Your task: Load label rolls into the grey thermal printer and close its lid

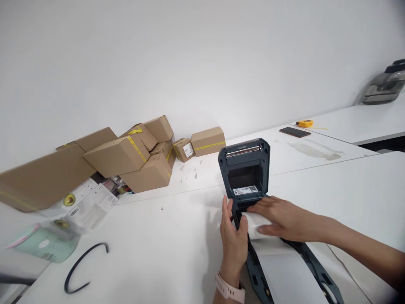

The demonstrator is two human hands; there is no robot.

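A dark grey label printer (245,175) stands on the white table (158,253) with its lid raised. A strip of white label paper (284,270) runs from it toward me between two dark guide rails. My left hand (233,242), with a pink watch at the wrist, rests against the printer's left side, thumb hooked on the left rail. My right hand (278,217) lies flat on the paper at the printer's mouth, fingers stretched out.
Several cardboard boxes (133,154) with yellow tape are piled at the back left against the wall. Leaflets and plastic pouches (79,207) lie near them, and a black curved cable (80,266). A phone (295,132) and a yellow tape measure (305,123) lie at the back right.
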